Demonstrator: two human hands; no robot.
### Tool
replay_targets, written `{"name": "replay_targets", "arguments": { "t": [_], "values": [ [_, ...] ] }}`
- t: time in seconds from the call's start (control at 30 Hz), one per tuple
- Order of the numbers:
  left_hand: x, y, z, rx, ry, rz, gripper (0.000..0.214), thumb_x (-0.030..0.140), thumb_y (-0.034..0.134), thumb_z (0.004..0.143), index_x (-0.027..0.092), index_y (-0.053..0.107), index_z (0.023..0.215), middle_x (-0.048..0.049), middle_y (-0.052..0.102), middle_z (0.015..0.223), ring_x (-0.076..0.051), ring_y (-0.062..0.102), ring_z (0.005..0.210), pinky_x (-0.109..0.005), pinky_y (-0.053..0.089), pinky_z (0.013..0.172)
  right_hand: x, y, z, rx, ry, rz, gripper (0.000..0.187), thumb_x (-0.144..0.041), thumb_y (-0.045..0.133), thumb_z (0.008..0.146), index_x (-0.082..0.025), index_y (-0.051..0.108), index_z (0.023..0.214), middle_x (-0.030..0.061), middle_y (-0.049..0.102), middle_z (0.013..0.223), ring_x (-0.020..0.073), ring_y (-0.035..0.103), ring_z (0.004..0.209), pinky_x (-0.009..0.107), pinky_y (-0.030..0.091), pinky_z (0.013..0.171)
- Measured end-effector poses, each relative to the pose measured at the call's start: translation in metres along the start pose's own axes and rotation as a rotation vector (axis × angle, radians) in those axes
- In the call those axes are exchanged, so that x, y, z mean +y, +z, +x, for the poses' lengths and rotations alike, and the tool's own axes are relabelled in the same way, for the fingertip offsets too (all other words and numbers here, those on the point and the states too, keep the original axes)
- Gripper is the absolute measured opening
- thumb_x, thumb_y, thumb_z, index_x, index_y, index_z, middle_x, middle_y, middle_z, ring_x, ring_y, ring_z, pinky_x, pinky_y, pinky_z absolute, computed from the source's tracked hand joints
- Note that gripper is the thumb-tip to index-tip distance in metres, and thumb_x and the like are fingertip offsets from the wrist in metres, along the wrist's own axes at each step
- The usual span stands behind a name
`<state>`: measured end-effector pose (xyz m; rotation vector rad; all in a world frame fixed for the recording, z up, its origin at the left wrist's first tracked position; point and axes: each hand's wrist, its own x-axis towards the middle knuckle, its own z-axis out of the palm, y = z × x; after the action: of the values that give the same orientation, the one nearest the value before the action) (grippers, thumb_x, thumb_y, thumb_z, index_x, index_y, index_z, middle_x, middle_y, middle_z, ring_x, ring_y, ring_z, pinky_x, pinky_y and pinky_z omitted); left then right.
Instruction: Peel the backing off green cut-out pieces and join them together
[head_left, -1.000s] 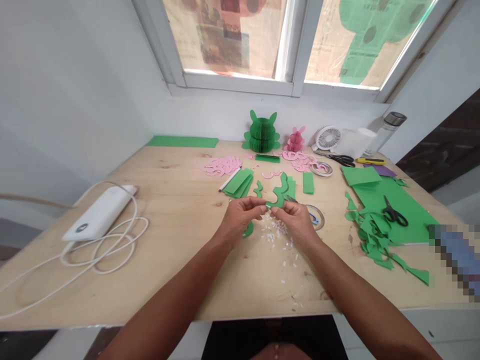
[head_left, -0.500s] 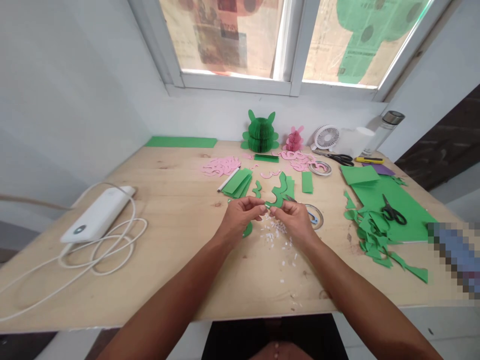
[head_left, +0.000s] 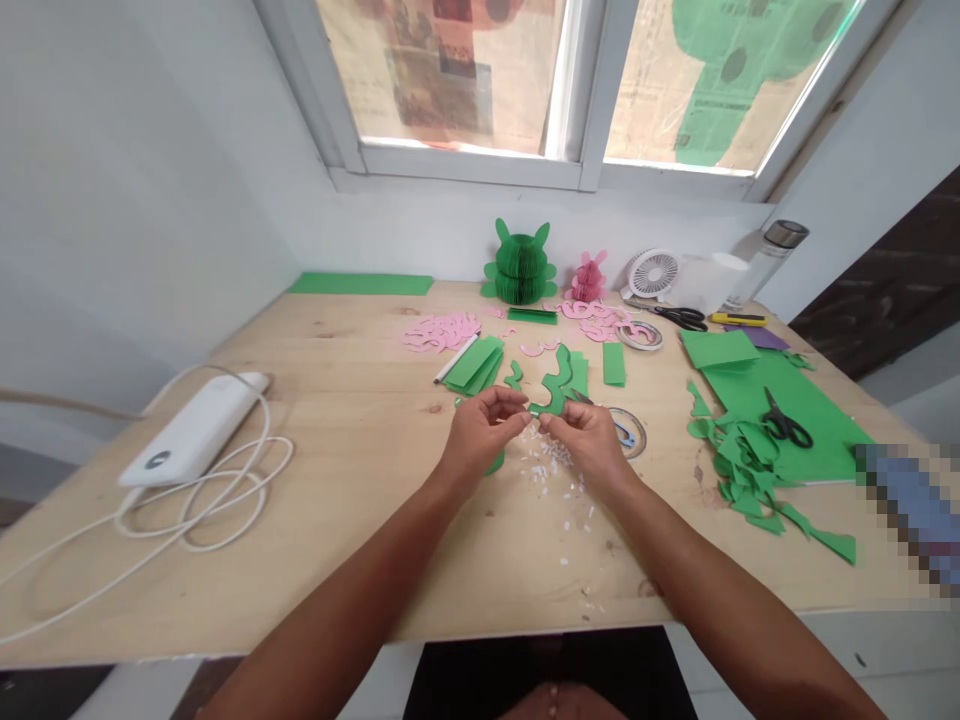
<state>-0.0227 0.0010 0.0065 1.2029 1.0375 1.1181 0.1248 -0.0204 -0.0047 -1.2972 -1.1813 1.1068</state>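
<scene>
A wavy green paper cutout is pinched between the thumb and fingers of my right hand. Its left end, with a small whitish tip, reaches toward my left hand. Around that tip my left thumb and index finger are slightly apart, and whether they touch it is hard to tell. Small white scraps lie scattered on the wood below. Behind my left hand, a curved green piece is partly hidden. A tape roll lies just beyond my right hand, partly covered.
Folded green papers, a white pen and pink cutouts lie farther back. Green scraps and black scissors are at right. A white power bank with looped cable is at left. Paper figures stand by the wall.
My left thumb and fingers have loosened and parted slightly at the cutout's left end. My right hand and the cutout have barely shifted.
</scene>
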Motion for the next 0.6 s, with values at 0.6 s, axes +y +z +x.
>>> {"name": "replay_targets", "arguments": {
  "t": [0.6],
  "values": [
    [0.0026,0.0003,-0.0011,0.028,0.11,0.07,0.019,0.029,0.07,0.063,0.016,0.062,0.075,-0.0017,0.063,0.074,-0.014,0.059,0.07,-0.024,0.046,0.063,-0.0013,-0.0001,0.0006,0.017,-0.015,-0.021,0.029,-0.04,0.065,0.065,-0.015,0.057,0.056,-0.0065,0.038,0.043,0.0062,0.028,0.041,0.022,0.019,0.042]
  ]
}}
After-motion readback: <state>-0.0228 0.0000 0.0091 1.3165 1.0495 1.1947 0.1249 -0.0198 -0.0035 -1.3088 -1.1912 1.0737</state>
